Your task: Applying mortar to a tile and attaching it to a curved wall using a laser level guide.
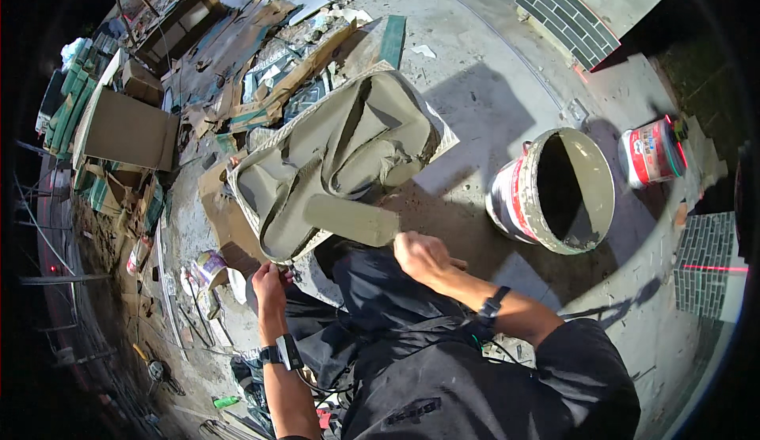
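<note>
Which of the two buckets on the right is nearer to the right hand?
The big bucket, its mouth open, is nearer to the right hand; the small bucket is beyond it, farther right.

At the left, a brown cardboard box (127, 135) stood near a heap of debris (265, 76). At the right, a small red-labelled pail (651, 155) sat between a farther tiled block (566, 17) and a nearer tiled block (703, 254).

Two hands (271, 283) (427, 256), one trowel (352, 220)
</note>
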### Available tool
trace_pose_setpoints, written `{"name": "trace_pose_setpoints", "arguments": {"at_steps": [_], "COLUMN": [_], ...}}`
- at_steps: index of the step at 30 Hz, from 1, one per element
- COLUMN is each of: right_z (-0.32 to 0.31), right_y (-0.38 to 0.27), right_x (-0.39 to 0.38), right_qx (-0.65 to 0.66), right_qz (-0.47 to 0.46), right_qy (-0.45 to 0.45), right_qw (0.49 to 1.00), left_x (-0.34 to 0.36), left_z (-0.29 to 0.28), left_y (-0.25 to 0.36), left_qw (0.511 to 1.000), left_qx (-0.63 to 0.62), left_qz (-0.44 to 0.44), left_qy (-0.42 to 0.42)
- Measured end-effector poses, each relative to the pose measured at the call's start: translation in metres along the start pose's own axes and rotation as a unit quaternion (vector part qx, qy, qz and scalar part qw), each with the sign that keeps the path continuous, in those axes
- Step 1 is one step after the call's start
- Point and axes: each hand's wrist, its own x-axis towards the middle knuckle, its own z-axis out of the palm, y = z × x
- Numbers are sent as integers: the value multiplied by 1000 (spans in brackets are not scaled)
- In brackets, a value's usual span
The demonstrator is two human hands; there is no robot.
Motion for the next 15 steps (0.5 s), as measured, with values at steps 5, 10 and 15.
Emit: {"name": "trace_pose_setpoints", "arguments": {"at_steps": [5, 10, 15], "right_z": [-10, -46, -70], "right_y": [10, 88, 106], "right_x": [21, -13, -41], "right_qx": [-73, -95, -67], "right_qz": [95, 290, 385], "right_qy": [-4, 18, 17], "right_qw": [993, 952, 920], "left_x": [0, 6, 10], "left_z": [-1, -4, -8], "left_y": [0, -8, -14], "left_qw": [1000, 999, 998], "left_qx": [-10, -43, -54], "left_qz": [-19, -4, 3], "left_qy": [1, -21, -20]}}
